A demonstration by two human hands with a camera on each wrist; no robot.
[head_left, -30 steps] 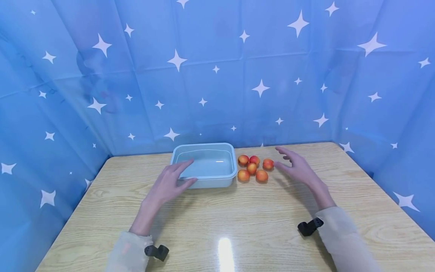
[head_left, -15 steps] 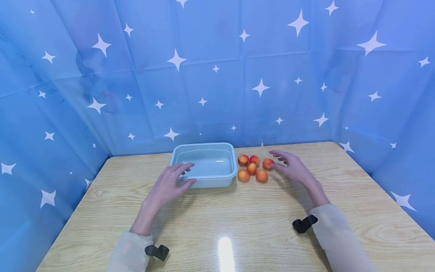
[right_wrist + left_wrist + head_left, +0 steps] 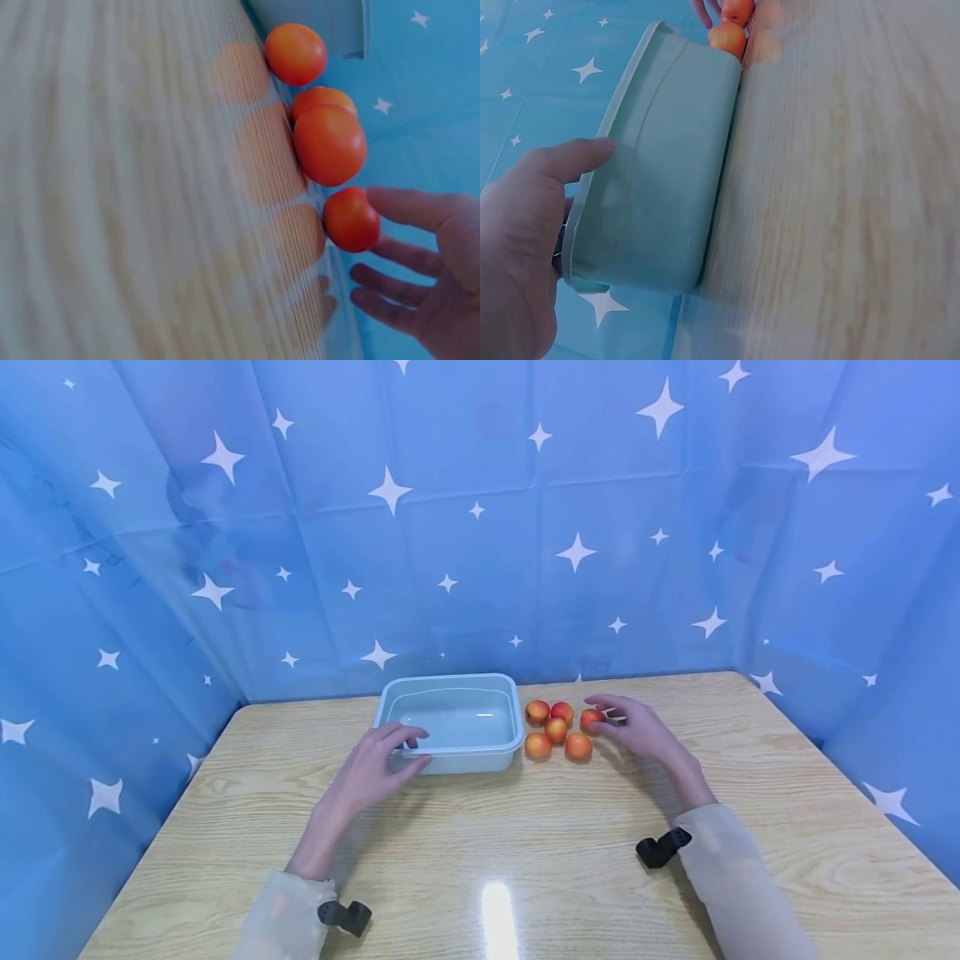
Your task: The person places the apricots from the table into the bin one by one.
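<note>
My right hand point(image 3: 643, 732) is at the rightmost small round red-orange fruit point(image 3: 590, 719). In the right wrist view the thumb lies by this fruit point(image 3: 351, 221), with the other fingers loosely bent behind it; a firm grip does not show. Several more such fruits point(image 3: 555, 730) lie together to its left. Beside them stands a light blue plastic basin point(image 3: 457, 764) with nothing inside. My left hand point(image 3: 369, 767) straddles the basin's near left rim, thumb outside and fingers over the inside. In the left wrist view the thumb overlaps the rim; contact is unclear.
The wooden table point(image 3: 480, 843) reaches back to a blue curtain point(image 3: 480, 527) with white stars, which also runs along both sides. Each sleeve carries a small black wrist camera point(image 3: 663, 847). The basin and the fruits are near the table's back edge.
My right hand has moved left, bringing its thumb and fingers around the rightmost fruit. My left hand stays at the basin, its fingers slightly more bent. The basin and fruits have not moved.
</note>
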